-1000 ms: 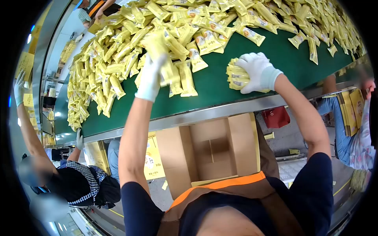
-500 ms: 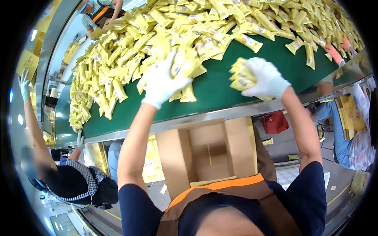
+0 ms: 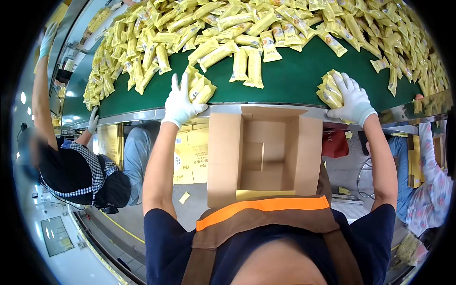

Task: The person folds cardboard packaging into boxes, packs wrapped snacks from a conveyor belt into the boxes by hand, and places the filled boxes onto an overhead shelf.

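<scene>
My left hand [image 3: 179,100], in a white glove, is closed on a small bunch of yellow packets [image 3: 199,87] at the near edge of the green belt [image 3: 285,78]. Farther right, my right hand [image 3: 352,99], also gloved, grips another bunch of yellow packets [image 3: 329,90] standing side by side. Between the hands, just below the belt's metal rim, an open cardboard box [image 3: 224,159] shows its bare inside. A large heap of yellow packets [image 3: 237,21] covers the far part of the belt, with two packets lying beside each other near its front.
At the left, a co-worker [image 3: 71,166] in a checked apron reaches up with one gloved hand and rests the other by the belt. Another person's patterned sleeve [image 3: 432,166] is at the right. A red bag [image 3: 335,142] hangs or stands below the belt; flat printed cartons [image 3: 190,154] lie left of the box.
My left hand has come back from the heap toward the belt's near edge, holding packets. My right hand, still holding its bunch, appears farther right. The view has shifted, showing more of the box.
</scene>
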A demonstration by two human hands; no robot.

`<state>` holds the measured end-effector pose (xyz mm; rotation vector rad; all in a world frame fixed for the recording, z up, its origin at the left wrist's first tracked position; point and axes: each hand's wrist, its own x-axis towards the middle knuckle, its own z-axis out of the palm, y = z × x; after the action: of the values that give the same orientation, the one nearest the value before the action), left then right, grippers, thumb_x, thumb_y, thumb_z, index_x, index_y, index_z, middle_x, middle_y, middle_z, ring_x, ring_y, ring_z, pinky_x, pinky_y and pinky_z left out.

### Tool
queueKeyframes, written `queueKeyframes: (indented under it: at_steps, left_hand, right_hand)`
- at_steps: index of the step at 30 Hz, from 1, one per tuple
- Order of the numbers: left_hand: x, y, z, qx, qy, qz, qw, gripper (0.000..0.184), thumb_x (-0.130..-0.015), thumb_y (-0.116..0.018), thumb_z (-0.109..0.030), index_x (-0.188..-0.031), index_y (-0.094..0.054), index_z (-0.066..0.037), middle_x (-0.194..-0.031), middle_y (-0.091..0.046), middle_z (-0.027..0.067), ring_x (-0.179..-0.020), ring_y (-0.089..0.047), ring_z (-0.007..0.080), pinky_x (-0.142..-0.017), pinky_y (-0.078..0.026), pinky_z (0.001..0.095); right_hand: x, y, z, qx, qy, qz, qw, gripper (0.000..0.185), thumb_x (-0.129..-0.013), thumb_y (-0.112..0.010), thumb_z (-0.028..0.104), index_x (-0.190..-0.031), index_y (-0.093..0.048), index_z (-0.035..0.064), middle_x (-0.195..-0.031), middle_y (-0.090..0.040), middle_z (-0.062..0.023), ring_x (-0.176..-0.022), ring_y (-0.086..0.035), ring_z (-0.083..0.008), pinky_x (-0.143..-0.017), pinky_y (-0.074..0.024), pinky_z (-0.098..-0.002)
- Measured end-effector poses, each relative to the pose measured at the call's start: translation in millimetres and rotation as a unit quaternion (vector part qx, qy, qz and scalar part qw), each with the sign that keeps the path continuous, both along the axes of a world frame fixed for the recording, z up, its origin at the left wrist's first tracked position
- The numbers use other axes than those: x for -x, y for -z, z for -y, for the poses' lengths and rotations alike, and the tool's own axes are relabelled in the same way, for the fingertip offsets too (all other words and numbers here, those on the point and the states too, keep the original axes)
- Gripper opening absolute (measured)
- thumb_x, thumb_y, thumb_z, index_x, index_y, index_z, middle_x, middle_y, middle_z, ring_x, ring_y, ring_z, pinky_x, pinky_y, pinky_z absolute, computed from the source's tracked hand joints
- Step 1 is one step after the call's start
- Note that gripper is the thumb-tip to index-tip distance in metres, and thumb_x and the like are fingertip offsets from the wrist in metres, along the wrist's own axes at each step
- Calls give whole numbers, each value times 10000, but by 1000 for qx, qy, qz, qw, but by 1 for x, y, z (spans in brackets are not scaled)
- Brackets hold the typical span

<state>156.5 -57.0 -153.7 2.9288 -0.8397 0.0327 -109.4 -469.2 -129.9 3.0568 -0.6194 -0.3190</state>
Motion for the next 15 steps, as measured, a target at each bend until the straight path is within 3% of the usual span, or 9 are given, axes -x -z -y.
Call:
queueKeyframes:
  at_steps: [3, 6, 7, 8, 9, 10, 12, 13, 15]
  left_hand:
    - [-11, -19, 10, -79, -39, -142, 986, 1290, -534, -833, -514, -1567, -127, -195, -1367, -466, 259, -1198, -550, 415, -992, -481, 429]
    - [-9, -22, 11, -59, -34, -149, 986, 1311, -531, -830, -515, -1572, -99, -195, -1317, -489, 253, -1173, -561, 413, -994, -477, 429]
    - [0, -26, 13, -40, -30, -146, 988, 1306, -537, -831, -506, -1572, -98, -193, -1308, -492, 252, -1166, -563, 414, -995, -476, 429]
    - [12, -36, 10, 58, -37, -190, 979, 1290, -550, -837, -470, -1571, -101, -185, -1279, -500, 249, -1150, -561, 426, -1003, -469, 433]
    - [4, -22, -4, 112, 34, -111, 987, 1238, -589, -831, -408, -1564, -126, -118, -1301, -489, 251, -1149, -569, 408, -999, -475, 406]
    - [18, -36, -3, 183, 56, -137, 972, 1209, -610, -821, -372, -1560, -132, -82, -1333, -485, 249, -1173, -567, 379, -1007, -468, 387]
    - [50, -91, 11, 297, 87, -194, 931, 1157, -641, -802, -298, -1550, -142, -20, -1391, -473, 246, -1224, -549, 322, -1027, -448, 356]
    - [69, -115, 21, 341, 95, -229, 907, 1133, -652, -793, -259, -1545, -148, 5, -1417, -465, 245, -1252, -534, 296, -1041, -434, 343]
    - [87, -138, 33, 367, 191, -261, 872, 1149, -607, -818, -241, -1537, -193, 15, -1447, -450, 234, -1302, -493, 272, -1078, -393, 338]
  right_hand:
    - [0, 0, 6, -33, 0, -20, 999, 1182, -573, -782, 520, -1559, -207, 211, -1499, -355, -224, -1332, -419, -400, -1077, -381, -450]
    - [-6, 4, 31, -190, 31, 24, 981, 1109, -642, -773, 473, -1556, -215, 182, -1442, -426, -230, -1280, -494, -372, -1059, -414, -409]
    - [-6, -3, 25, -346, -4, 160, 924, 1049, -705, -758, 452, -1556, -215, 168, -1366, -494, -221, -1261, -520, -316, -1038, -432, -426]
    - [2, -15, 18, -516, -1, 202, 832, 1012, -721, -758, 444, -1544, -245, 153, -1343, -513, -216, -1256, -525, -295, -1031, -437, -421]
    - [3, -55, -18, -667, 5, 238, 706, 977, -738, -757, 436, -1533, -274, 139, -1321, -532, -212, -1250, -530, -275, -1024, -442, -416]
    - [10, -75, -41, -691, -49, 183, 697, 884, -758, -741, 382, -1501, -334, 130, -1283, -551, -194, -1229, -539, -279, -1023, -433, -419]
    - [8, -112, -91, -504, -239, 116, 822, 686, -797, -708, 278, -1414, -454, 118, -1196, -583, -153, -1158, -561, -287, -1008, -423, -437]
    - [1, -126, -118, -255, -351, 89, 897, 581, -817, -692, 229, -1358, -514, 114, -1147, -595, -129, -1109, -574, -291, -993, -422, -453]
    - [-1, -107, -165, 0, -396, 142, 907, 447, -875, -644, 272, -1289, -563, 123, -1084, -596, -99, -1034, -587, -312, -951, -434, -488]
